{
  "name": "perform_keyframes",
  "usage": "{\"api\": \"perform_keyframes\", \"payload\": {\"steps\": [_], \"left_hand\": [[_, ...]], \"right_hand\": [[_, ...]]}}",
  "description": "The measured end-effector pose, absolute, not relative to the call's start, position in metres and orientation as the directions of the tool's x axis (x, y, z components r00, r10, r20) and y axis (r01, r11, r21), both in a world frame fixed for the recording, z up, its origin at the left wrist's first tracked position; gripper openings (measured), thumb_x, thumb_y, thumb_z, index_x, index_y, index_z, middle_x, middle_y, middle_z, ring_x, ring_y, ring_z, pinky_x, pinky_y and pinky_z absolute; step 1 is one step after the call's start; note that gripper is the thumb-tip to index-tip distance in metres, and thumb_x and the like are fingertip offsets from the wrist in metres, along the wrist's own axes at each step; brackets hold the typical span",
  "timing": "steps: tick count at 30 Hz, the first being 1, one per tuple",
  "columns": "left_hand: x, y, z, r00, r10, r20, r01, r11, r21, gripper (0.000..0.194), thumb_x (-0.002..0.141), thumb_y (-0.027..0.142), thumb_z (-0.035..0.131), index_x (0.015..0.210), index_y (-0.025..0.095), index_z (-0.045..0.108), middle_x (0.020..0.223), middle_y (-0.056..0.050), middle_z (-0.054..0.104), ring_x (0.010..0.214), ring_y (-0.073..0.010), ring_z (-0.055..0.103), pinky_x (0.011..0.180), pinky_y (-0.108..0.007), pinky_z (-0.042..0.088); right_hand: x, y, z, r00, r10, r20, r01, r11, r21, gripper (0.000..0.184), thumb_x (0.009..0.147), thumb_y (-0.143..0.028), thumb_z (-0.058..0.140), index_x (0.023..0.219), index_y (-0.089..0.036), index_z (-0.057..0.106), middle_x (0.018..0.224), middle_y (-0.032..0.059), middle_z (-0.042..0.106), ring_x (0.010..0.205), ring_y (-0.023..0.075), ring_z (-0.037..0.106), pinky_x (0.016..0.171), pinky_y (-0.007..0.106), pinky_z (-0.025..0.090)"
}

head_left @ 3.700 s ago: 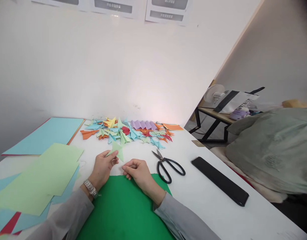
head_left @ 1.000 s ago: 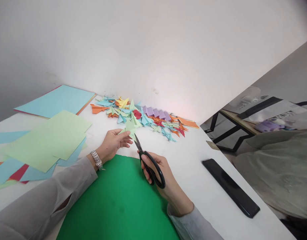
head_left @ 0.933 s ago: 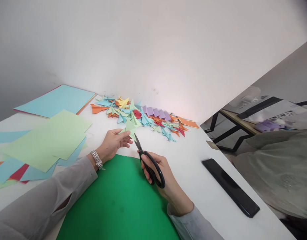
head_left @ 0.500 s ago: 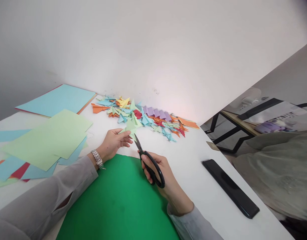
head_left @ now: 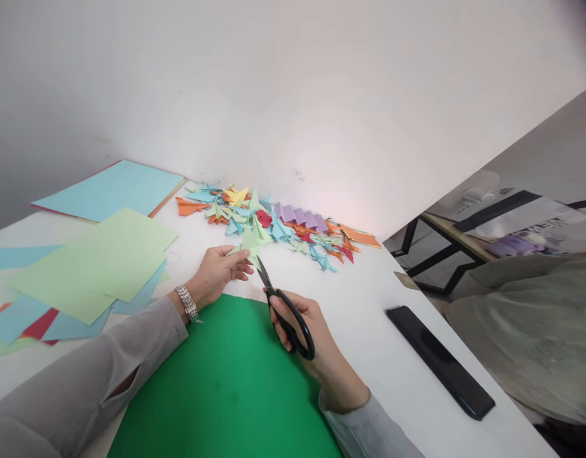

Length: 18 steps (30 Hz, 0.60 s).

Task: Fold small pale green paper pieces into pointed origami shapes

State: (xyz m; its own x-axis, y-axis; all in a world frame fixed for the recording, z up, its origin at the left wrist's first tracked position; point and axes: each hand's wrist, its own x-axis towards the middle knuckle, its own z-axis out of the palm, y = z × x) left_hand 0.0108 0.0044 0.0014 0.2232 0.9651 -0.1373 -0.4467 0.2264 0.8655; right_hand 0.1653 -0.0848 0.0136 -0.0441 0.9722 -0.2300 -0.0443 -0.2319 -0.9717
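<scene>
Between the thumb and fingers of my left hand (head_left: pixel 220 272) is a small folded piece of light green paper (head_left: pixel 250 245). My right hand (head_left: pixel 308 326) grips black-handled scissors (head_left: pixel 293 323), their blades pointing up and left at the lower edge of that paper. The blades look nearly closed; whether paper lies between them I cannot make out. A green sheet (head_left: pixel 229 375) lies below both hands. Just beyond my left hand spreads a pile of folded paper pieces (head_left: pixel 278 226) in several colours, overlapping in view with the held piece.
Loose light green and blue sheets (head_left: pixel 97 261) lie at the left, with a stack of larger coloured sheets (head_left: pixel 114 187) behind them. A long black case (head_left: pixel 440 361) rests near the white table's right edge. A wall stands behind; another person's clothing (head_left: pixel 531 337) shows at the right.
Hardly anything differs. Both hands, the paper piece and the scissors keep their places; the view has shifted very slightly.
</scene>
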Motion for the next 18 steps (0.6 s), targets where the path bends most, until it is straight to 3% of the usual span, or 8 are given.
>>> {"api": "perform_keyframes", "payload": {"steps": [18], "left_hand": [[0.0105, 0.0034, 0.0024, 0.229, 0.964, -0.134, -0.449, 0.227, 0.864, 0.016, 0.07, 0.018, 0.07, 0.065, 0.008, 0.058, 0.056, -0.005, 0.063, 0.051, -0.0118, 0.061, 0.045, -0.019, 0.048]], "right_hand": [[0.166, -0.0847, 0.0131, -0.062, 0.975, -0.212, -0.029, -0.214, -0.976, 0.038, 0.068, -0.045, 0.069, 0.088, -0.013, 0.067, 0.053, -0.0048, 0.048, 0.032, 0.0038, 0.037, 0.027, 0.017, 0.026]]}}
